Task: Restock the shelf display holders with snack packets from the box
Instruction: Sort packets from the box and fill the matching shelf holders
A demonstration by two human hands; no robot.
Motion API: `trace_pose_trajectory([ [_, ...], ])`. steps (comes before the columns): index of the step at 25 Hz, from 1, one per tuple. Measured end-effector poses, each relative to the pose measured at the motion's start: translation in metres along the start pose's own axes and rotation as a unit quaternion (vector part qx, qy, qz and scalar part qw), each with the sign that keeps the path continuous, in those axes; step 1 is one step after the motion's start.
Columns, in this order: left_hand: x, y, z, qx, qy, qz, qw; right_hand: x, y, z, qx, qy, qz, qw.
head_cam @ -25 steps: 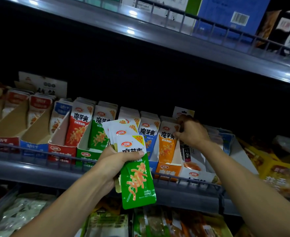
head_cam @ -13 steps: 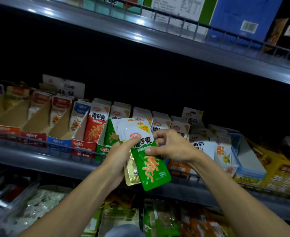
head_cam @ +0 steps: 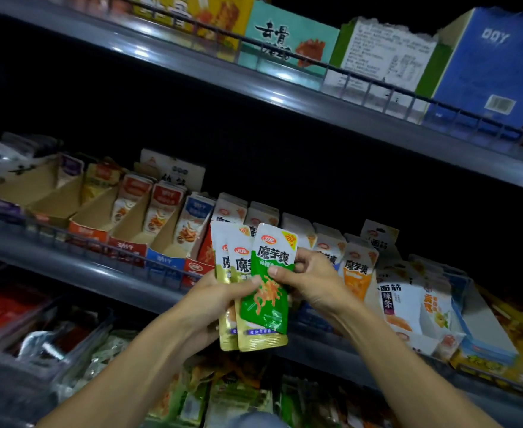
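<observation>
My left hand (head_cam: pixel 213 307) holds a fanned stack of snack packets (head_cam: pixel 247 338) upright in front of the middle shelf. The front packet is green and white (head_cam: pixel 267 291); the ones behind it show gold lower parts. My right hand (head_cam: pixel 312 282) pinches the right edge of the green front packet, thumb on its face. Behind the hands, a row of cardboard display holders (head_cam: pixel 167 239) stands on the shelf, with red, blue, green and orange packets upright in them. The holders at the far left (head_cam: pixel 50 202) look only partly filled. No supply box is in view.
A wire rail (head_cam: pixel 99 251) runs along the shelf's front edge. The upper shelf (head_cam: pixel 284 94) carries large cartons, one of them blue (head_cam: pixel 488 72). White and yellow snack boxes (head_cam: pixel 408 307) sit to the right. Bagged goods (head_cam: pixel 53 344) fill the shelf below.
My right hand left the orange holder on the shelf and came to the stack, now pinching the green front packet. The stack rose and stands more upright. The view shifted left and up.
</observation>
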State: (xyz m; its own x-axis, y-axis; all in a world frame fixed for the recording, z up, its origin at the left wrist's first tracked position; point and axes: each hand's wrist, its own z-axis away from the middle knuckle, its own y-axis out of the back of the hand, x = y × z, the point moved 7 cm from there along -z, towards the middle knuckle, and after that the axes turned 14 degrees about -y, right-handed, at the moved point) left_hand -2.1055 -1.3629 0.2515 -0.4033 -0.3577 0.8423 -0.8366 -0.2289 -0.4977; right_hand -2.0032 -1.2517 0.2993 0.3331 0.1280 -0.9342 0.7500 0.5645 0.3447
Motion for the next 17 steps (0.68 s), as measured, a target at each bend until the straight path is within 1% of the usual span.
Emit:
trace_pose_trajectory([
  [2,0.004,0.012,0.005,0.003,-0.011,-0.010,1.000,0.001,-0.020,-0.005,-0.009,-0.014,-0.023,1.000],
  [4,0.004,0.029,0.007,0.026,-0.008,-0.014,1.000,0.001,-0.035,-0.010,-0.028,-0.034,-0.052,0.998],
  [7,0.003,0.053,0.009,0.050,0.008,-0.031,0.998,-0.008,-0.033,-0.018,-0.025,-0.040,-0.086,0.995],
  [10,0.007,0.063,0.010,0.062,0.004,0.005,0.998,-0.015,-0.027,-0.025,-0.046,-0.046,-0.051,0.997],
  [14,0.011,0.073,0.010,0.087,-0.009,0.071,0.994,-0.010,-0.021,-0.031,-0.093,-0.107,-0.077,0.987],
  [17,0.013,0.075,0.009,0.087,-0.008,0.044,0.995,-0.015,-0.020,-0.025,-0.129,-0.110,-0.023,0.985],
])
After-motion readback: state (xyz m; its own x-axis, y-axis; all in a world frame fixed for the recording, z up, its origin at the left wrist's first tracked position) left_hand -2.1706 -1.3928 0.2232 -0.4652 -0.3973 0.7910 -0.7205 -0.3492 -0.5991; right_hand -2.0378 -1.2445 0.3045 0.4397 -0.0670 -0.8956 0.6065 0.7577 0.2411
